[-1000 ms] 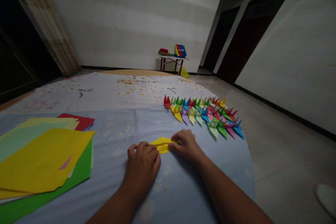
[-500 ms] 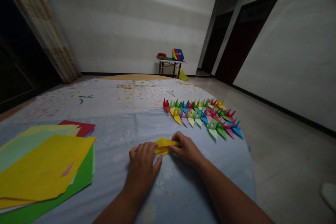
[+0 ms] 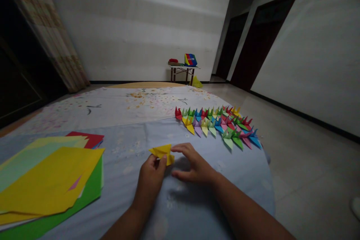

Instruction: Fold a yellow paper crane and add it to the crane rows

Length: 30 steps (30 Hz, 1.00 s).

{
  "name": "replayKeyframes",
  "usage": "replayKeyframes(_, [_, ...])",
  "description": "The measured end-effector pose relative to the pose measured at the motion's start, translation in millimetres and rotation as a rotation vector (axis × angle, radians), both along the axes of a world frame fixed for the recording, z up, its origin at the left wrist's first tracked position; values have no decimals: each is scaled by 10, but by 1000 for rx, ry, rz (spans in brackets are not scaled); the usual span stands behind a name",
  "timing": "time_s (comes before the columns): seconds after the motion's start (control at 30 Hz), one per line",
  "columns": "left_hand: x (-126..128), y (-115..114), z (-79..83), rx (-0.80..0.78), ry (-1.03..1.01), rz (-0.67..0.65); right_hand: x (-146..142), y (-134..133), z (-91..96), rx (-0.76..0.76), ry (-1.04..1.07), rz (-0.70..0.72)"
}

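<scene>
A small folded yellow paper (image 3: 162, 152) is lifted off the pale blue cloth (image 3: 197, 202). My left hand (image 3: 150, 180) pinches it from below, fingers closed on it. Just to the right, my right hand (image 3: 194, 165) curls beside the paper, its index fingertip reaching toward the paper's right edge; I cannot tell whether it touches. Beyond my hands lie rows of finished folded paper cranes (image 3: 218, 123) in several colours.
A loose stack of coloured paper sheets (image 3: 47, 176), yellow on top with green and red under it, lies at the left. A white flowered cloth (image 3: 118, 105) spreads further back. A small table (image 3: 182, 69) stands by the far wall. Bare floor (image 3: 309, 165) runs along the right.
The yellow paper was pressed flat on the cloth under both hands. My left hand has now picked it up and shifted it left; my right hand has come off it.
</scene>
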State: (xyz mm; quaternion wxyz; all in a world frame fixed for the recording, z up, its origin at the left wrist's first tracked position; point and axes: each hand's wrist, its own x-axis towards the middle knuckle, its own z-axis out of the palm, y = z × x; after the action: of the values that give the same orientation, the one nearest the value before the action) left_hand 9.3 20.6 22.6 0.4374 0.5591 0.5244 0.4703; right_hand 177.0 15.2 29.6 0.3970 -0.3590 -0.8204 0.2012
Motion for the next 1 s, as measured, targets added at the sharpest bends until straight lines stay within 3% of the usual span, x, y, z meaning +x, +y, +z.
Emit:
replayKeyframes(0.17, [51, 59, -61, -158, -440, -24, -1, 115, -153, 196, -117, -137])
replayKeyframes(0.37, [8, 99, -85, -105, -430, 2, 37, 146, -175, 303, -158, -234])
replayKeyframes(0.5, [-29, 91, -5, -148, -544, -26, 56, 122, -148, 319, -180, -208])
replayKeyframes(0.63, [-32, 59, 72, -130, -571, -58, 59, 75, -55, 350, -164, -280])
replayKeyframes(0.73, [-50, 61, 43, -98, -420, -16, 77, 72, -42, 303, -219, -331])
replayKeyframes(0.8, [-73, 73, -13, -52, -154, 10, 97, 97, -99, 236, -277, -325])
replayKeyframes(0.9, [-107, 78, -90, 151, 336, 116, 130, 148, -227, 127, -343, -300])
replayKeyframes(1.0, [-126, 56, -111, 397, 677, 209, 151, 167, -297, 71, -376, -310])
